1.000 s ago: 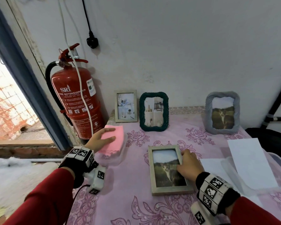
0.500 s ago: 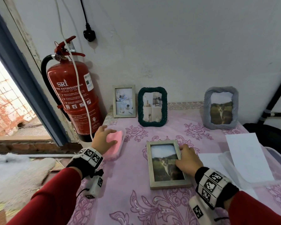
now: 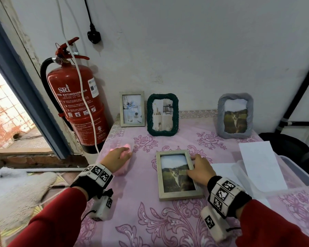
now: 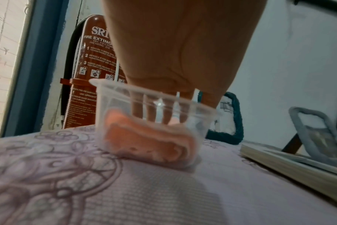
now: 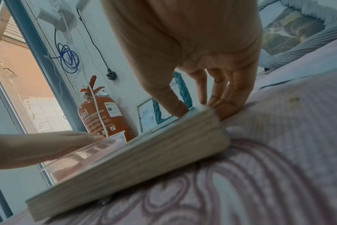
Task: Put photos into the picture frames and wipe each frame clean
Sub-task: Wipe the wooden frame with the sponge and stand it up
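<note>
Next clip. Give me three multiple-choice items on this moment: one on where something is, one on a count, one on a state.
1. Where is the pink cloth?
A. inside the clear tub under the left hand
B. draped over the grey frame
C. on the floor

2. How many frames stand upright along the wall?
A. one
B. three
C. five

3. How does the wooden frame with the cat photo lie?
A. leaning on the wall
B. flat on the tablecloth, right hand at its edge
C. lifted in the air

Answers: 1 A, the left wrist view shows the cloth through the tub wall. 2 B, a pale, a green and a grey frame stand there. 3 B, head view.
</note>
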